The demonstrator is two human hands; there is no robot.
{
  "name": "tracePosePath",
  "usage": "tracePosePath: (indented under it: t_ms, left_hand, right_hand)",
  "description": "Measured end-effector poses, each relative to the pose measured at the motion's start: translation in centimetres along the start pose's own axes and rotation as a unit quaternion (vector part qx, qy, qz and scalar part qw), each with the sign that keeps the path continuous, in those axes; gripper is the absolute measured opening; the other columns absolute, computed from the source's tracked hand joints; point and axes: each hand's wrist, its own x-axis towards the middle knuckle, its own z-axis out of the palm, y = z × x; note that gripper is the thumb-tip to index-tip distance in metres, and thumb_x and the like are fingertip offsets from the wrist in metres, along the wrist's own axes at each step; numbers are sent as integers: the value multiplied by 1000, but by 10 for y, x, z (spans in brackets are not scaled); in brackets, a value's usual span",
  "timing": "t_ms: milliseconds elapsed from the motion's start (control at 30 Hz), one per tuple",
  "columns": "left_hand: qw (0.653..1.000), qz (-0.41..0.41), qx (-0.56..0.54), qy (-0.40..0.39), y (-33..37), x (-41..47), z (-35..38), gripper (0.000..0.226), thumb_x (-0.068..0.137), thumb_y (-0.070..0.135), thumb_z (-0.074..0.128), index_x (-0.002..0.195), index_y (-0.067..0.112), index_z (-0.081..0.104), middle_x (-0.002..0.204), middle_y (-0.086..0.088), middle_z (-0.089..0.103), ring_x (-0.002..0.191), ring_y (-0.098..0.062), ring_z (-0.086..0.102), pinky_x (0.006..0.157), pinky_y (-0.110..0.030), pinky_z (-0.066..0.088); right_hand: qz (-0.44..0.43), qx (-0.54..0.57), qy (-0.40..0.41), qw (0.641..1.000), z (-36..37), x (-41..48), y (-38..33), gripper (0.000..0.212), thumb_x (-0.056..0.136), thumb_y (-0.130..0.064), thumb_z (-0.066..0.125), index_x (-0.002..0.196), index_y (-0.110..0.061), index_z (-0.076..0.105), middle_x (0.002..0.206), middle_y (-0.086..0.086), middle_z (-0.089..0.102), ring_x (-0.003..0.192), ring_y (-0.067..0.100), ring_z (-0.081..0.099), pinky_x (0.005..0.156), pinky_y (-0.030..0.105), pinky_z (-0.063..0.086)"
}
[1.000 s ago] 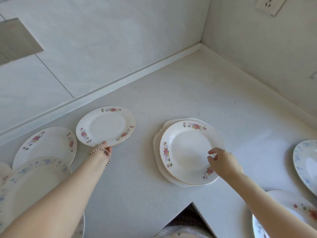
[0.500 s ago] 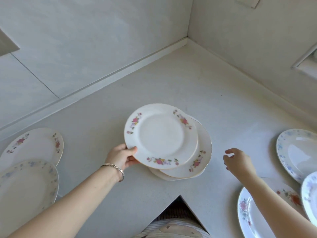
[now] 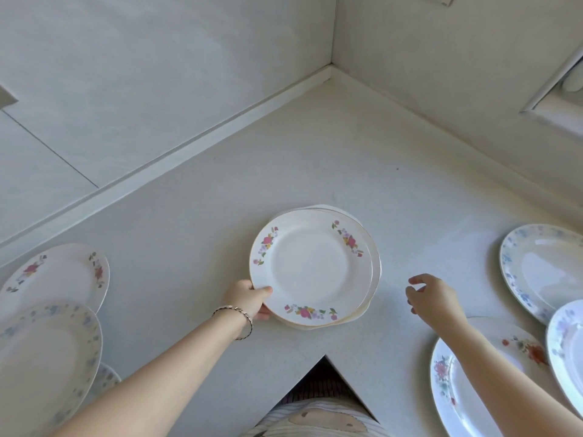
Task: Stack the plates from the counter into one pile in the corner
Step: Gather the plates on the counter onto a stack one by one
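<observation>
A round white china plate with pink flower sprays and a thin gold rim (image 3: pixel 310 272) lies flat on top of a small pile of similar white plates (image 3: pixel 331 207), whose edges peek out along its far and right sides. The pile sits on the pale speckled desk (image 3: pixel 315 146) near the notched front edge, well short of the corner where the two white walls (image 3: pixel 157 74) meet. The left hand (image 3: pixel 249 299) grips the top plate at its near-left rim, thumb curled over the upper surface and fingers tucked beneath; a thin silver bracelet (image 3: pixel 235 313) circles that wrist. The right hand (image 3: pixel 432 296) hovers over the desk just right of the pile, apart from it, its fingers loosely curled and holding nothing. At the far left lies a pink-flowered white plate (image 3: pixel 60 275), and nearer, overlapping its edge, a white plate dotted with pale blue flowers (image 3: pixel 41 357). At the far right lies a blue-flowered plate (image 3: pixel 545 266), a second blue-patterned plate (image 3: pixel 568 345) cut off by the picture's edge, and a plate with red and pink flowers (image 3: pixel 473 389) partly under the right forearm. Striped clothing (image 3: pixel 315 417) shows at the bottom edge.
</observation>
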Motion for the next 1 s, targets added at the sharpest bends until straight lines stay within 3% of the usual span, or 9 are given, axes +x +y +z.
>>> tracePosePath:
  t_ms: [133, 233, 400, 500, 633, 767, 867, 933, 1000]
  left_hand:
    - [990, 30, 137, 28, 6, 3, 2, 24, 87, 26, 54, 66, 13, 53, 61, -4, 60, 51, -20, 58, 55, -28, 53]
    - [970, 43, 236, 22, 13, 7, 4, 32, 86, 36, 51, 62, 15, 49, 60, -5, 59, 55, -24, 59, 63, -30, 53]
    - [951, 54, 303, 39, 10, 13, 7, 40, 87, 45, 48, 63, 14, 45, 65, -6, 60, 57, -24, 57, 61, -27, 43]
    - [950, 45, 304, 55, 3, 12, 11, 37, 90, 47, 40, 68, 17, 44, 74, -7, 61, 67, -26, 58, 65, -29, 43]
    - [960, 20, 267, 76, -4, 8, 5, 44, 94, 45, 28, 68, 14, 43, 68, -8, 58, 65, -26, 56, 64, -30, 40]
    - [983, -16, 152, 106, -21, 7, -25, 29, 90, 19, 40, 62, 13, 45, 55, -5, 58, 54, -24, 57, 55, -24, 38]
    - [983, -32, 109, 142, -47, -1, -66, 24, 88, 12, 42, 65, 14, 46, 55, -4, 59, 52, -23, 57, 51, -22, 36]
    - [981, -43, 84, 167, -68, -10, -99, 23, 88, 10, 42, 66, 13, 47, 55, -4, 58, 51, -21, 57, 48, -20, 34]
    - [977, -68, 56, 196, -92, -23, -134, 23, 88, 8, 40, 66, 12, 46, 55, -5, 57, 49, -21, 55, 45, -20, 32]
  right_hand:
    - [-13, -7, -5, 1000, 0, 5, -1, 32, 87, -17, 48, 118, -14, 56, 79, 12, 70, 75, 31, 69, 71, 38, 55]
    - [-17, -12, -14, 1000, -1, 9, -1, 32, 88, -17, 47, 119, -15, 56, 81, 11, 70, 76, 31, 69, 71, 38, 55]
    - [-31, -30, -36, 998, -3, 13, 2, 33, 89, -17, 47, 121, -13, 55, 78, 8, 69, 76, 30, 69, 68, 36, 55]
    - [-42, -49, -43, 997, -7, 17, -1, 34, 89, -16, 46, 122, -13, 55, 77, 8, 68, 74, 29, 68, 69, 36, 55]
    - [-101, -104, -33, 989, -18, 15, -31, 34, 90, -18, 44, 122, -17, 55, 78, 3, 66, 65, 23, 59, 61, 30, 49]
    - [-209, -162, -39, 964, -15, 0, -91, 32, 89, -26, 45, 119, -26, 56, 93, 0, 68, 88, 26, 62, 66, 26, 43]
    - [-292, -213, -85, 928, 7, -23, -139, 32, 91, -31, 45, 121, -27, 56, 91, -6, 65, 111, 22, 58, 75, 25, 45]
    - [-337, -255, -115, 899, 31, -44, -168, 31, 92, -34, 44, 120, -28, 56, 104, -5, 67, 109, 19, 58, 70, 21, 44]
    - [-374, -272, -150, 874, 64, -67, -191, 28, 92, -31, 44, 115, -26, 58, 110, -2, 66, 107, 20, 59, 76, 24, 44]
